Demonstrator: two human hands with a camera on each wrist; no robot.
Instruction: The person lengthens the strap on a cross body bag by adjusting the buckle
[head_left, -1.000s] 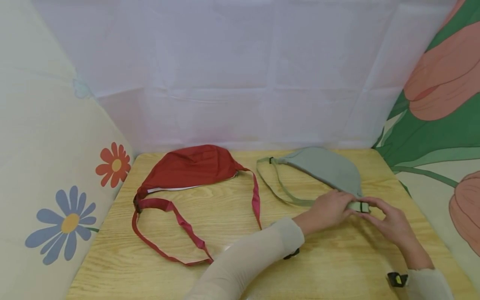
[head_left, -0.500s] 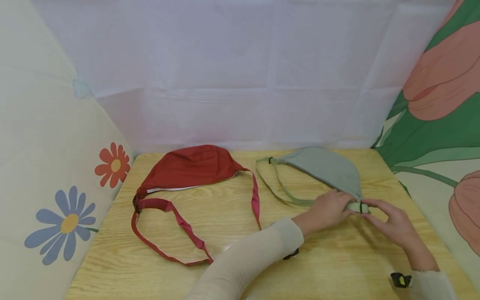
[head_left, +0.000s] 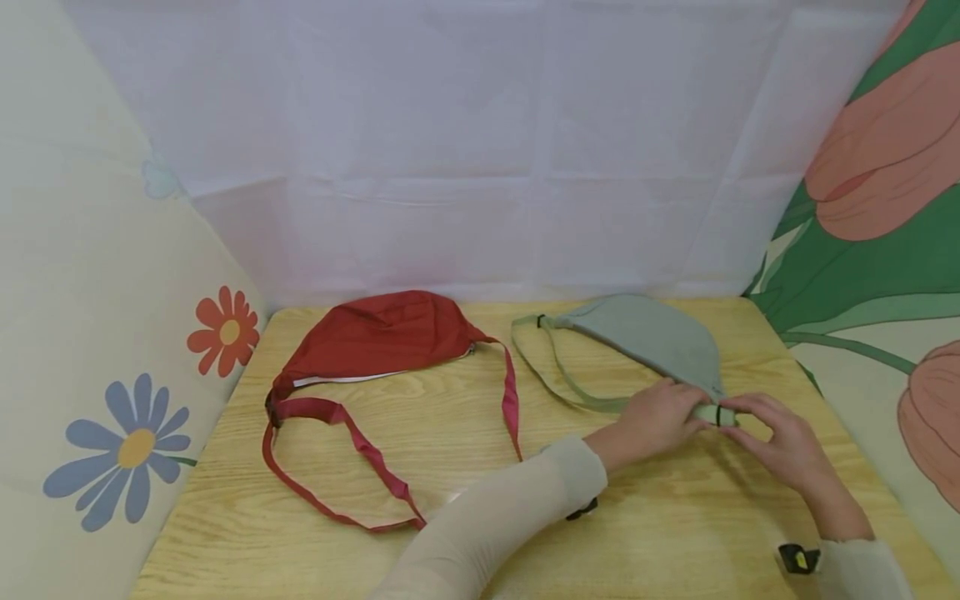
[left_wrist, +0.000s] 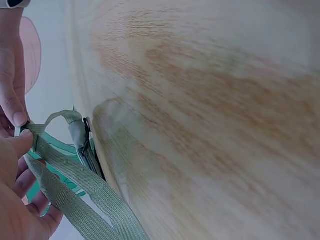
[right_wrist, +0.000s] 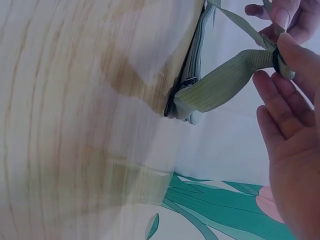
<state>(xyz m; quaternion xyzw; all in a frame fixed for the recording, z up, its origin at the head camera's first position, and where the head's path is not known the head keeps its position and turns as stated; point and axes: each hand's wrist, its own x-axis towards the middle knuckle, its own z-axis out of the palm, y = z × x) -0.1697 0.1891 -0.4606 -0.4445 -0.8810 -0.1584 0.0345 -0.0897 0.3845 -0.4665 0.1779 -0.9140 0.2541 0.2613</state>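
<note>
A grey-green waist bag (head_left: 652, 337) lies at the back right of the table, its light green strap (head_left: 603, 406) looping toward the front. My left hand (head_left: 658, 422) pinches the strap between thumb and fingers. Just right of it, my right hand (head_left: 783, 442) pinches the strap's folded end beside a black slider buckle (head_left: 718, 415). In the right wrist view, the thumb and fingertips sit right at the slider (right_wrist: 276, 60), and a short strap piece runs from it to the bag's corner (right_wrist: 187, 107). Two strap lengths (left_wrist: 95, 190) trail past the left hand in its wrist view.
A red waist bag (head_left: 390, 337) lies at the back left of the wooden table (head_left: 675, 533). Its red strap (head_left: 367, 450) spreads toward the front, partly hidden by the left sleeve (head_left: 495, 517). A white cloth (head_left: 480, 150) hangs behind the table; flower-printed panels flank it.
Both hands keep their hold on the strap. The slider and folded strap end have shifted slightly left, and the right wrist has moved a little to the right.
</note>
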